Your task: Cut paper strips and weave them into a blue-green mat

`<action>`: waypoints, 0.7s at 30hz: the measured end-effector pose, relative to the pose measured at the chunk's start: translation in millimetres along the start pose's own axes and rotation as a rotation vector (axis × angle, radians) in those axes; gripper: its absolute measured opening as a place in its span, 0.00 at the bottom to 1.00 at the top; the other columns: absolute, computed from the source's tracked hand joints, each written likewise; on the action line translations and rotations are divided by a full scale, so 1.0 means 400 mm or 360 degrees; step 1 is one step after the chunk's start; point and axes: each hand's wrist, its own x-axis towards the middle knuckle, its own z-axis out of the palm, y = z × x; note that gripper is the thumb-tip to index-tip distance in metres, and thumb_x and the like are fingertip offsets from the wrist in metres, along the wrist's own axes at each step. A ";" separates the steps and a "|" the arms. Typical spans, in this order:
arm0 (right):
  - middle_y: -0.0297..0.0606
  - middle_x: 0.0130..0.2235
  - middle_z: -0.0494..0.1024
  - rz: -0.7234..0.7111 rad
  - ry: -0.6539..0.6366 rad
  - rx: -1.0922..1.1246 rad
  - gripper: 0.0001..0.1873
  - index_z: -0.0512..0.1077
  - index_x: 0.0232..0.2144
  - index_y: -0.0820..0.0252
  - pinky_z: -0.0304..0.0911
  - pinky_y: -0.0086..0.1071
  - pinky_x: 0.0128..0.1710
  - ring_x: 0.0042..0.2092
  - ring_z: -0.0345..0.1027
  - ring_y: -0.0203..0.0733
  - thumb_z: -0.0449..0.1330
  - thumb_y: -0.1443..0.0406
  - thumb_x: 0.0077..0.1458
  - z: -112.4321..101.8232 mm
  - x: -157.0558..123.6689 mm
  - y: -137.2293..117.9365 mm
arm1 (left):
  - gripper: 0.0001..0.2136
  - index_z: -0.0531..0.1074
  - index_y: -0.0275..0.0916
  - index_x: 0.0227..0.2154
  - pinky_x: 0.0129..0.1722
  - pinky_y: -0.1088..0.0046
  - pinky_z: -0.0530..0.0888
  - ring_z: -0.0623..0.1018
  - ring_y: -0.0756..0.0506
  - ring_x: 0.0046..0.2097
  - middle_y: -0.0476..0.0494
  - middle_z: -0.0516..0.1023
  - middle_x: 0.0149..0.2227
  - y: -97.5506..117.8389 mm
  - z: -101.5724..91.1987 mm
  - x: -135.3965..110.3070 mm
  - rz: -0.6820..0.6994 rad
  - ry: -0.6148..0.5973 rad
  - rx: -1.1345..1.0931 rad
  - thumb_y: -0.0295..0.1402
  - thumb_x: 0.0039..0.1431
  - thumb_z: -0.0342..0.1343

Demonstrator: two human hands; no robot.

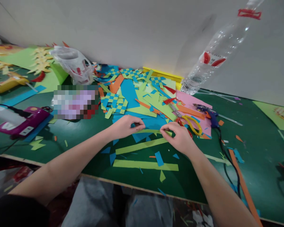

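My left hand (128, 127) is closed in a pinch at one end of a narrow light-green paper strip (151, 130). My right hand (178, 136) pinches the same strip farther along, and its end shows past the fingers. Below the hands, two more green paper strips (142, 146) lie on the green table (90, 157), one slanted and one nearly level. A small blue paper piece (159, 158) rests across the nearer one. Just behind the hands are blue paper sheets (149, 121). Yellow-handled scissors (191, 124) lie beyond my right hand.
Woven blue-and-green paper pieces (113, 102) and cut scraps are heaped at the back. A clear plastic bottle (210, 60) leans by the wall. Right of the scissors lies a blue glue gun (211, 116) with its cord. A purple power strip (26, 123) and plastic bag (73, 64) are at left.
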 end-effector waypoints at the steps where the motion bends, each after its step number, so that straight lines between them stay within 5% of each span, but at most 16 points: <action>1: 0.35 0.32 0.76 -0.0001 -0.0001 0.0000 0.05 0.70 0.31 0.56 0.62 0.34 0.37 0.38 0.66 0.42 0.55 0.65 0.59 0.000 0.000 0.000 | 0.10 0.76 0.39 0.32 0.30 0.79 0.67 0.75 0.51 0.30 0.49 0.79 0.30 0.001 0.000 -0.001 -0.0003 -0.0009 -0.0005 0.38 0.61 0.53; 21: 0.34 0.33 0.77 0.0045 -0.0096 0.0022 0.07 0.70 0.31 0.56 0.61 0.35 0.38 0.38 0.66 0.41 0.55 0.64 0.60 -0.005 0.003 0.001 | 0.08 0.76 0.40 0.31 0.32 0.78 0.68 0.75 0.51 0.31 0.50 0.79 0.29 -0.012 0.005 0.001 0.0080 0.0027 0.0087 0.36 0.59 0.55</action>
